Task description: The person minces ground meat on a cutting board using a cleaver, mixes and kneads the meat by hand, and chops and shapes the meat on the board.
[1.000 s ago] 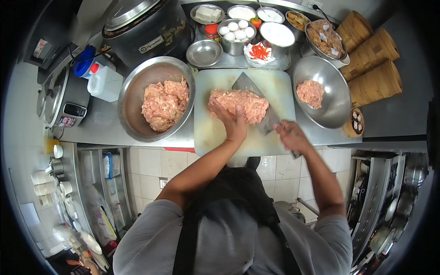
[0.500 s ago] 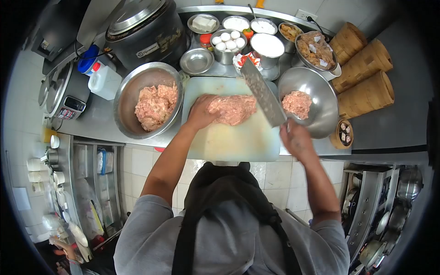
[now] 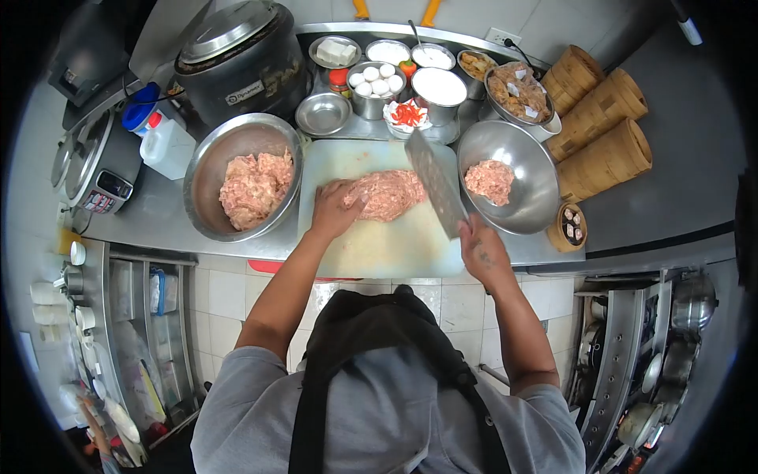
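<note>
A long mound of pink minced meat (image 3: 388, 195) lies on the pale cutting board (image 3: 371, 249). My left hand (image 3: 335, 210) grips its left end, the fingers bent against the meat. In my right hand (image 3: 483, 251) is the handle of a wide cleaver (image 3: 436, 183). The blade slants up and left, beside the mound's right end; whether it touches the meat I cannot tell. Right of the board, a steel bowl (image 3: 530, 178) holds a smaller lump of minced meat (image 3: 489, 182). A larger steel bowl (image 3: 202, 207) on the left contains more minced meat (image 3: 257, 188).
Behind the board stand a pot of eggs (image 3: 377, 85), a dish of red slices (image 3: 407, 115), a tub of white contents (image 3: 439, 88) and a shallow steel bowl (image 3: 323, 114). Bamboo steamers (image 3: 606, 162) lean at the right. A large black cooker (image 3: 245, 75) and a white jug (image 3: 167, 148) stand left.
The whole view has shifted slightly. The cleaver's far end has come closer to me along the mound's right end. My left hand has slid a little nearer to me on the meat.
</note>
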Demonstrator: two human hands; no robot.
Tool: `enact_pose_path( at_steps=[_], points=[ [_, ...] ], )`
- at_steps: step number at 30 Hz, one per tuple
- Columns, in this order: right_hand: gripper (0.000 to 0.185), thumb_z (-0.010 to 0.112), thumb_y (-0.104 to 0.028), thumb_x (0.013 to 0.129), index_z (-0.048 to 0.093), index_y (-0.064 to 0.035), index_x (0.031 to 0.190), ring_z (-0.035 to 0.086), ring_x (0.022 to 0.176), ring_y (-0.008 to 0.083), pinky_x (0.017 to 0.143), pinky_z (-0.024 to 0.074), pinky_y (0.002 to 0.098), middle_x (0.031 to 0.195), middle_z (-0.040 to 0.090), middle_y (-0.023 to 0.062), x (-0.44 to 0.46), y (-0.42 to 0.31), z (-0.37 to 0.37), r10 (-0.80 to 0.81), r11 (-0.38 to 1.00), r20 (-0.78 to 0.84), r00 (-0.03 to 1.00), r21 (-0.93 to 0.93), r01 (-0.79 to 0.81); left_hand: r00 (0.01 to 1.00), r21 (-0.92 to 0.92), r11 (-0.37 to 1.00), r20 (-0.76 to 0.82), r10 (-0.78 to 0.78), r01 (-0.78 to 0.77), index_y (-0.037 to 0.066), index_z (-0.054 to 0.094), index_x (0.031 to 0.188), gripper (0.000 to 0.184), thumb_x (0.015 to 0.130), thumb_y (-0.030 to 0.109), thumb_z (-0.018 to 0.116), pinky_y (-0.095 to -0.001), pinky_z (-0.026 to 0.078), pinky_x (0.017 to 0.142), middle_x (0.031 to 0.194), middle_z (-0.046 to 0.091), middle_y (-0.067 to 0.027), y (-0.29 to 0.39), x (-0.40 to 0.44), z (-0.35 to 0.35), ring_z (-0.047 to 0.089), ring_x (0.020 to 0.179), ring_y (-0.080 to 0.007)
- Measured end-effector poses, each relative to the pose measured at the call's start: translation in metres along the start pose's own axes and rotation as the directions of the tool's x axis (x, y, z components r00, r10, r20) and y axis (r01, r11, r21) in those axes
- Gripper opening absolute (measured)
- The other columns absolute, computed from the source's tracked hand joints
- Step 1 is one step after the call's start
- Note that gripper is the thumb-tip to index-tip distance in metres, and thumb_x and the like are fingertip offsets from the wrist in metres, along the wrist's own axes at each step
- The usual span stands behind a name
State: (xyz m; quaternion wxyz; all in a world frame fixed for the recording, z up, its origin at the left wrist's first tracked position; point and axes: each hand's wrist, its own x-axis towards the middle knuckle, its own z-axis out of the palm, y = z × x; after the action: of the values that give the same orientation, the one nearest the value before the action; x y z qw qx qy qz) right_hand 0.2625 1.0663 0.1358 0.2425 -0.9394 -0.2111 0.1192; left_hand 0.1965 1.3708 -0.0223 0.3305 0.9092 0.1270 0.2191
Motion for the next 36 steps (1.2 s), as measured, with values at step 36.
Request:
enact_pose_path(
  at_steps=[36],
  points=[
    [0.024,0.048,-0.02,0.099,0.055,0.0023,0.1,0.064,0.081,0.0469,0.068,0.0498,0.0523,0.082,0.065,0.0286,-0.036,0.0,0.044,0.103,0.994,-0.263,0.959,-0.013,-0.11,0.994,-0.115,0.988,-0.057,0.098,-0.104,0.004,0.069,0.113,0.046,0.071,0.021,0.078,-0.0403,0.036,0.101,0.119,0.063,-0.0107,-0.009,-0.03,-0.024,0.055,0.114,-0.0276]
  ],
)
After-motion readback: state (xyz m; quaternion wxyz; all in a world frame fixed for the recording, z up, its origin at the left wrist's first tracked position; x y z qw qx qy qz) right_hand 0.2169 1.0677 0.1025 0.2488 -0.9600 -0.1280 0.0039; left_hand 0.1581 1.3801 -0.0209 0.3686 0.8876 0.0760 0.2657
